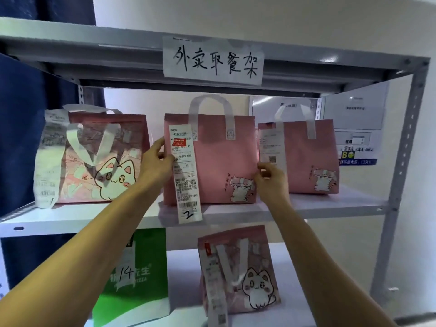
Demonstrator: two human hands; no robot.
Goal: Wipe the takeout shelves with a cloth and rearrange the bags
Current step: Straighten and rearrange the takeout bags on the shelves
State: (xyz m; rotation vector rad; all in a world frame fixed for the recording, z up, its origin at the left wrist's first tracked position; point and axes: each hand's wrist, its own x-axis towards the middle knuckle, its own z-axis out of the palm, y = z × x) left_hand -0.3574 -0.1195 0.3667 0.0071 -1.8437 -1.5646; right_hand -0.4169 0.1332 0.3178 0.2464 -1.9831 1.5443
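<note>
Middle bag (212, 161) side edges gripped, both hands.

L hand (155, 162) & R hand (271, 179) grip middle pink bag (219, 161) on shelf (330, 206).

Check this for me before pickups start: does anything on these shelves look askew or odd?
The middle pink bag's receipt hangs past the shelf edge, and the left bag looks crumpled. Neither hand holds a cloth.
</note>
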